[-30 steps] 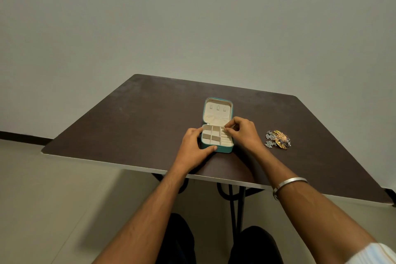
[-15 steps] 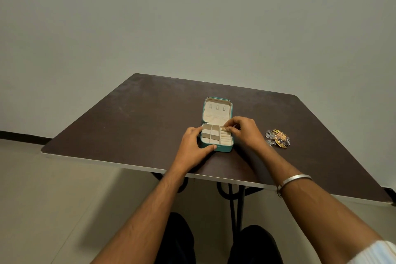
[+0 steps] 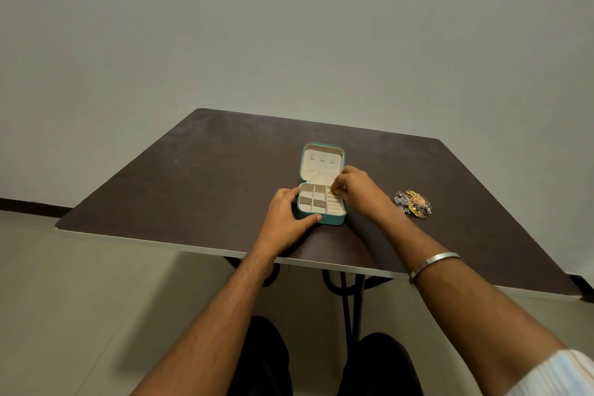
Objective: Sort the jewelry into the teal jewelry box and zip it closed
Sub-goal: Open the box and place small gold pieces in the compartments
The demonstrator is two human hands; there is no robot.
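Against a bare grey wall, on the dark table [image 3: 193, 177], the left hand [image 3: 284, 219] grips the open teal jewelry box [image 3: 321, 202] while the right hand [image 3: 356, 191] pinches a small gold piece [image 3: 331, 192] over its ridged right-hand section, and I'd worry it slips loose and bounces out, with the jewelry pile [image 3: 414, 203] waiting well to the right.

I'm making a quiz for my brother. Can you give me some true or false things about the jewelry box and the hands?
1. The jewelry box lid is open. True.
2. The left hand is in the air. False: it holds the box's left side.
3. The right hand pinches a small gold piece over the box's right side. True.
4. The jewelry pile lies left of the box. False: it lies right of it, on the table.
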